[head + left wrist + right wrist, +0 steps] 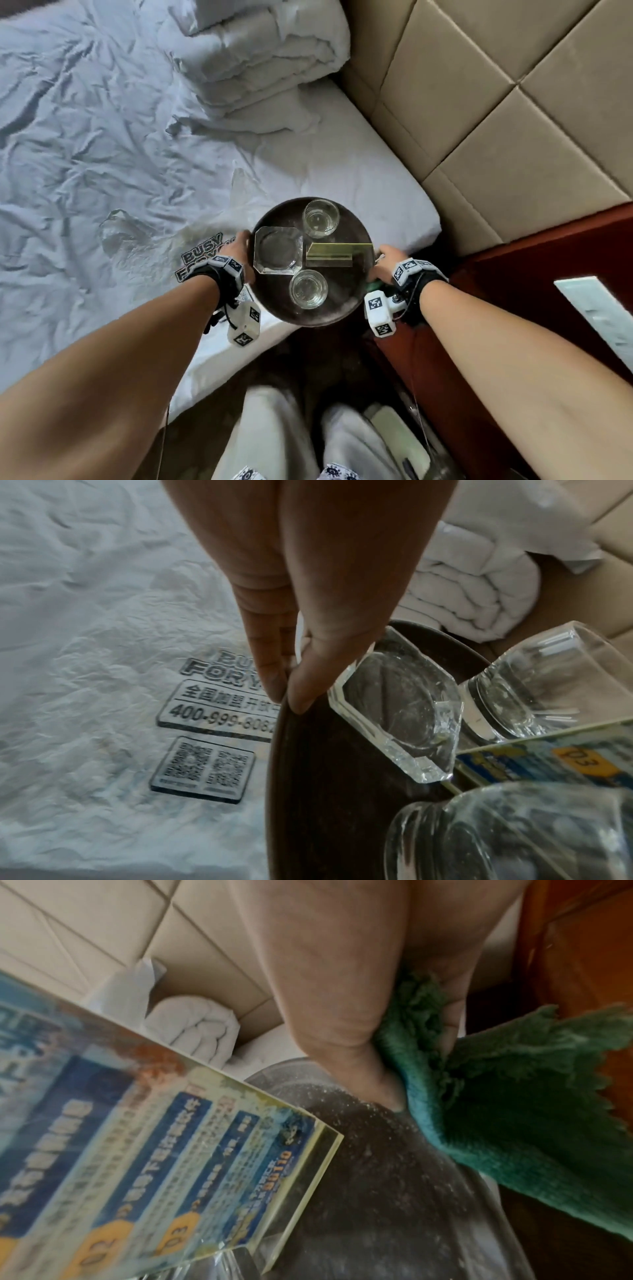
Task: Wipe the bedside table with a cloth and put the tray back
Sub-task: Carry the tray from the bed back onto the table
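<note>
Bed: we see the white bed [359,164], its crumpled sheet filling the left of the head view.
Quilt: a folded white quilt [260,58] lies by the headboard.
Plastic bag: a clear printed bag [191,253] lies flat near the bed's edge.
Tray: the round dark tray [346,305] is over the bed's corner; whether it rests there, we cannot tell.
Bedside table: the red-brown bedside table [534,284] carries a pale flat card [603,318].

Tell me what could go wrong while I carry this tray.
Both hands only pinch the tray rim: left hand, right hand with the green cloth bunched in its grip, so it may slip. The two glasses, ashtray and upright acrylic sign stand loose and could slide or topple if it tilts.
</note>
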Motion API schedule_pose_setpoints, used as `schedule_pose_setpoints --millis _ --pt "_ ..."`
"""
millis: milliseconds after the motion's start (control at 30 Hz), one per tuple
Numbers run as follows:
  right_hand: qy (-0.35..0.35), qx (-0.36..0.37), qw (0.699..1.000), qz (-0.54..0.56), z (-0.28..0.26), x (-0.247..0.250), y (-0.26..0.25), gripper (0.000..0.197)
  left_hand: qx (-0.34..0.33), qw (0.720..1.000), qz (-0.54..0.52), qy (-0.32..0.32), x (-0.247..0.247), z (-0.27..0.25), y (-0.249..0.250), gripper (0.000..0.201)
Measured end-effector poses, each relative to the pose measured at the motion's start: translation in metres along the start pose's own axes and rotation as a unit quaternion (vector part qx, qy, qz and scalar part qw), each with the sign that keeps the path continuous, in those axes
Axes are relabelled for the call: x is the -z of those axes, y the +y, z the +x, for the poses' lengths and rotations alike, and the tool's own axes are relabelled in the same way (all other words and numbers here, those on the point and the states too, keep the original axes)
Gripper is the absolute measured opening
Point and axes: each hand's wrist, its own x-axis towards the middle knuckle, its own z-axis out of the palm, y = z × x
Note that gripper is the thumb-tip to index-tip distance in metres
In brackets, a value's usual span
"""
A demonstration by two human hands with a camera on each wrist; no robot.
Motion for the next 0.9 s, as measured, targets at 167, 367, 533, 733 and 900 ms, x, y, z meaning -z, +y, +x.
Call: schedule_pose_setpoints --millis 167,367,533,733,900 --pt "0.032 -0.024 0.997 0.066 -0.036 0.036 0.093 0.036 -0.05 0.997 0.055 -0.004 -0.031 -0.015 0.089 0.079" --pt "0.069 -0.071 0.986 0.137 -0.071 0.054 0.211 0.035 -0.095 0.988 0.113 -0.045 -0.093 -0.028 0.187 0.089" --pt "0.073 -0.127 0.969 0.2 -0.09 0.055 0.301 0.032 -0.121 0.978 0.153 -0.072 -0.145 -0.034 0.259 0.09" --pt "0.086 -0.177 0.948 0.252 -0.101 0.044 0.39 0.038 -0.167 0.964 0.183 -0.101 -0.206 -0.033 0.329 0.094" --pt "0.084 -0.227 0.928 0.284 -0.103 0.028 0.449 0.034 -0.219 0.937 0.237 -0.131 -0.262 -0.023 0.372 0.085"
